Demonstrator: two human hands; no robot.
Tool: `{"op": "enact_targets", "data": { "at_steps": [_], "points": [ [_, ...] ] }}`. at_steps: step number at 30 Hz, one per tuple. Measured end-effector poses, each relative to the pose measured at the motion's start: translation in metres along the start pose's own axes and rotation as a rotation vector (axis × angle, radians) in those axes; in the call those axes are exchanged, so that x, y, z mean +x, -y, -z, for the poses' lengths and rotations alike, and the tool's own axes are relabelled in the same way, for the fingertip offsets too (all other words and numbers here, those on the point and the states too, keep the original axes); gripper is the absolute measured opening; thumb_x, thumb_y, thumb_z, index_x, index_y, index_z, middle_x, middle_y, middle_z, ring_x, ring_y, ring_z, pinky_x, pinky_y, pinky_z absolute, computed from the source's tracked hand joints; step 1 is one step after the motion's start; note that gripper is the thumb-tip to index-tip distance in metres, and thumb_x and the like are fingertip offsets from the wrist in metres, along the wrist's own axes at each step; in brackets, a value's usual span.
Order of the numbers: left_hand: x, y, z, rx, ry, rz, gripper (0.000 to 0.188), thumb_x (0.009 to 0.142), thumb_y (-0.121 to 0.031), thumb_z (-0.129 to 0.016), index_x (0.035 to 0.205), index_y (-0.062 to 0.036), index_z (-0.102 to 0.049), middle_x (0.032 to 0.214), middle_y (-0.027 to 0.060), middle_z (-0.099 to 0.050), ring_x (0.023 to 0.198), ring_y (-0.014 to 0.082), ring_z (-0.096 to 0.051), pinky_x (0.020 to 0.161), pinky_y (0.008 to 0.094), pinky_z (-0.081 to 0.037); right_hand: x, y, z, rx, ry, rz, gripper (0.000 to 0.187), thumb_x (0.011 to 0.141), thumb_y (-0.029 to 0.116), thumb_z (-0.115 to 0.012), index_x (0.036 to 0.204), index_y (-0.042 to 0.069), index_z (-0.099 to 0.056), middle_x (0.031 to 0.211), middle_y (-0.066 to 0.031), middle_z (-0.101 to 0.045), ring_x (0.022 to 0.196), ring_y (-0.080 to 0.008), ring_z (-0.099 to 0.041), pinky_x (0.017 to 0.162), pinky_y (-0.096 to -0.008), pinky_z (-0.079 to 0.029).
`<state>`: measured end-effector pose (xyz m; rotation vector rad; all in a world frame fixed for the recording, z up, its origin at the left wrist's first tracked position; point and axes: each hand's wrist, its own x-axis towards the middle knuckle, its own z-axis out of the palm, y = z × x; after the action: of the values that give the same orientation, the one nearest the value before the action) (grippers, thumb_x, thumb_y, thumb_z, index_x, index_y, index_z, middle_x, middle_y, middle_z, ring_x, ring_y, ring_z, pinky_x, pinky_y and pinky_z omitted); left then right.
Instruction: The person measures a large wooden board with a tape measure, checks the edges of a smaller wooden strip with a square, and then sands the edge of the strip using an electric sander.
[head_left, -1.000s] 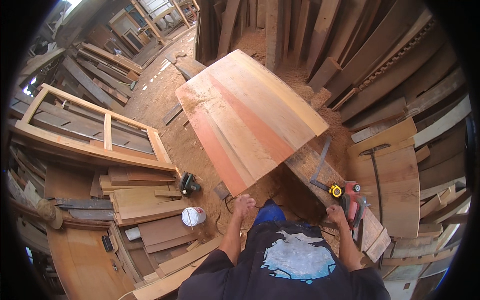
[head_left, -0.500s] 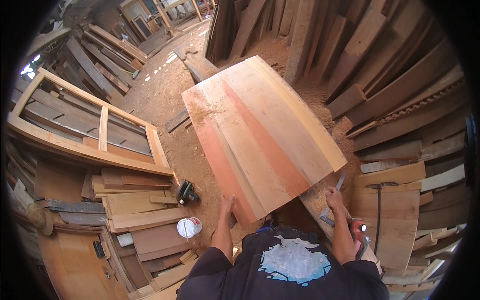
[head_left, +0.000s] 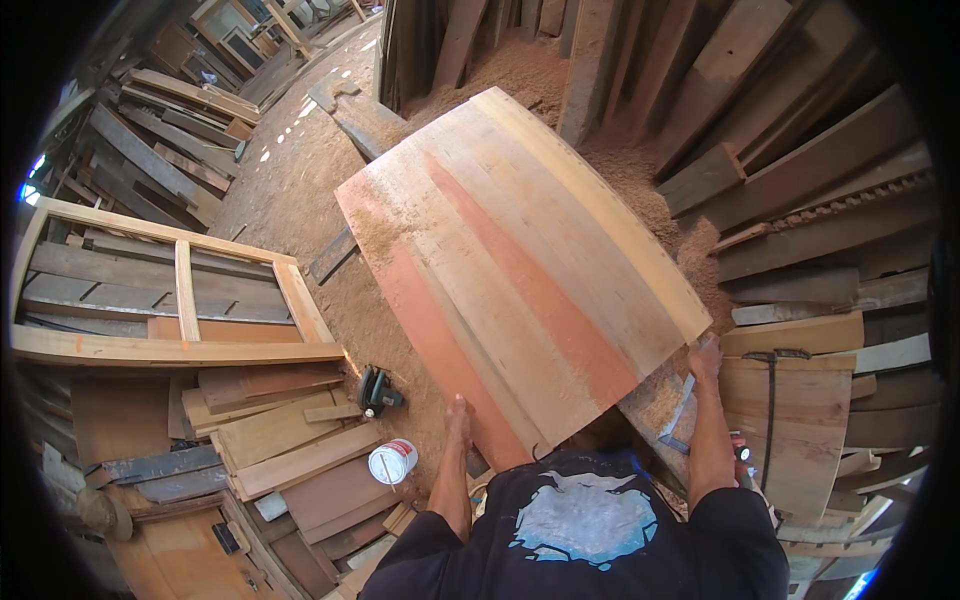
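Observation:
A wide wooden panel (head_left: 500, 270) of joined tan, reddish and yellow boards lies tilted across supports, with sawdust on its far left part. My left hand (head_left: 458, 422) grips the panel's left edge close to my body. At its near right corner, my right hand (head_left: 704, 360) is closed on the wood, the fingers partly hidden. Just below that corner, a metal square (head_left: 679, 412) rests on a dusty bench plank (head_left: 652, 400). A red tool (head_left: 740, 447) shows partly behind my right forearm.
Left of the panel, a green power tool (head_left: 377, 392) and a white bucket (head_left: 392, 461) stand on the dusty floor. A wooden frame (head_left: 185, 290) sits farther left. Stacked planks (head_left: 800, 170) line the right, near a bar clamp (head_left: 771, 420) on a board.
My right hand has moved from beside the metal square up to the panel's near right corner and closed on it. My left hand stays at the left edge. The view has shifted slightly.

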<state>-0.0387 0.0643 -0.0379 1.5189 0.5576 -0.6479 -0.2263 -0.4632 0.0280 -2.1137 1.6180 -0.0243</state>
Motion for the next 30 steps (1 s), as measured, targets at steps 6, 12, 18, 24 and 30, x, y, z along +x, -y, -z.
{"op": "enact_targets", "data": {
  "at_steps": [6,12,18,24,30],
  "points": [
    [-0.019,-0.013,0.007,-0.064,-0.083,-0.116,0.056,0.103,-0.050,-0.035,0.129,-0.0027,-0.051,0.106,0.0108,-0.062,0.093,0.0234,-0.062,0.082,0.0409,-0.054,0.064,-0.014,-0.003,0.042,-0.008,-0.051,0.067,0.089,0.035,-0.065,0.137,-0.005,-0.042,0.131,-0.0289,-0.053,0.122,-0.0400,-0.053,0.103,-0.0453,-0.041],
    [-0.061,-0.051,-0.011,-0.122,-0.054,-0.201,0.059,0.103,-0.052,-0.033,0.127,-0.0022,-0.053,0.105,0.0094,-0.062,0.088,0.0199,-0.062,0.076,0.0338,-0.054,0.094,-0.037,-0.053,1.322,0.332,-0.490,0.046,0.096,0.038,-0.059,0.132,0.011,-0.052,0.122,-0.0077,-0.064,0.111,-0.0257,-0.061,0.087,-0.0471,-0.047],
    [-0.067,-0.058,-0.027,-0.117,0.006,-0.212,0.056,0.105,-0.047,-0.030,0.127,-0.0011,-0.053,0.108,0.0082,-0.063,0.090,0.0184,-0.062,0.078,0.0328,-0.054,0.121,-0.063,-0.073,1.307,0.324,-0.592,0.039,0.098,0.041,-0.055,0.129,0.019,-0.055,0.122,-0.0001,-0.064,0.111,-0.0213,-0.059,0.089,-0.0498,-0.043],
    [-0.065,-0.042,-0.027,-0.010,-0.073,-0.238,0.060,0.105,-0.047,-0.029,0.128,0.0023,-0.054,0.113,0.0081,-0.062,0.098,0.0179,-0.060,0.086,0.0313,-0.051,0.131,-0.071,-0.078,1.318,0.333,-0.615,0.039,0.095,0.035,-0.059,0.126,0.011,-0.055,0.114,-0.0043,-0.064,0.098,-0.0231,-0.063,0.077,-0.0451,-0.050],
    [-0.031,0.000,-0.024,-0.027,-0.131,-0.145,0.067,0.103,-0.052,-0.027,0.128,0.0042,-0.054,0.115,0.0111,-0.062,0.099,0.0221,-0.060,0.087,0.0365,-0.050,0.138,-0.089,-0.077,1.432,0.456,-0.600,0.026,0.097,0.024,-0.056,0.118,0.009,-0.058,0.102,-0.0065,-0.066,0.088,-0.0235,-0.065,0.070,-0.0387,-0.054]
  ]
}}
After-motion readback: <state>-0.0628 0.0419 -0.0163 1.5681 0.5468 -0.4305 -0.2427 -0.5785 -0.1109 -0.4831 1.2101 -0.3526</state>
